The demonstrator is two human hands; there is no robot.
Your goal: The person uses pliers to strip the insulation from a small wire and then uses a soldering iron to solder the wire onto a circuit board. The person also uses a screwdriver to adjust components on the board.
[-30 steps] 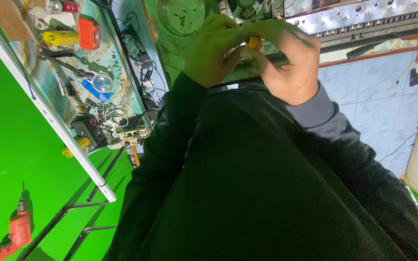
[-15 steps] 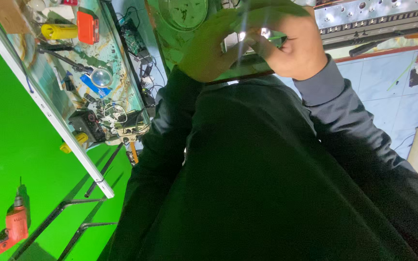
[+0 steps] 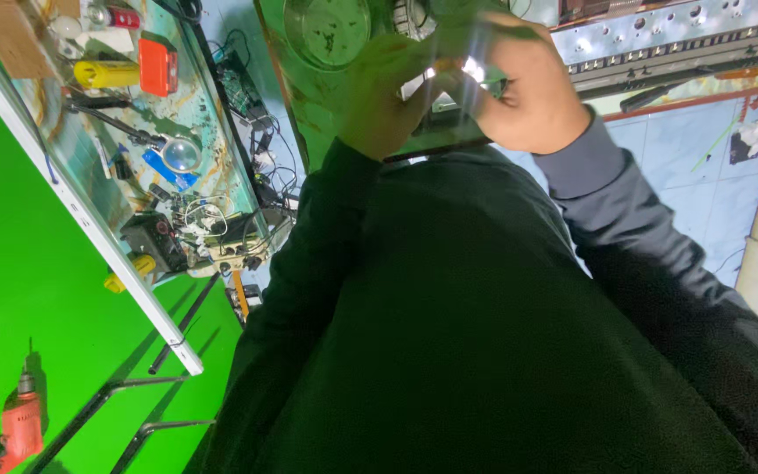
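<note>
My left hand (image 3: 383,92) and my right hand (image 3: 528,88) meet at the top of the view, fingertips pinched together on a small bright part (image 3: 469,70) that glints between them. The part is too blurred and too covered by fingers to make out its shape. Just under the hands lies a dark flat device (image 3: 440,136), partly hidden by them. My dark sleeves and torso fill the lower half of the view; a grey cuff shows at the right wrist.
A round metal bowl (image 3: 326,31) stands beside my left hand. A cluttered workbench (image 3: 89,211) at the left carries a yellow tool (image 3: 103,75), an orange box (image 3: 158,66), a magnifying glass (image 3: 182,154) and wires. An orange drill (image 3: 19,426) lies on the green surface. A perforated metal strip (image 3: 660,35) runs top right.
Both hands have risen toward the top of the view and stayed pressed together. The small thing between the fingers looked orange before and now shows as a bright glint.
</note>
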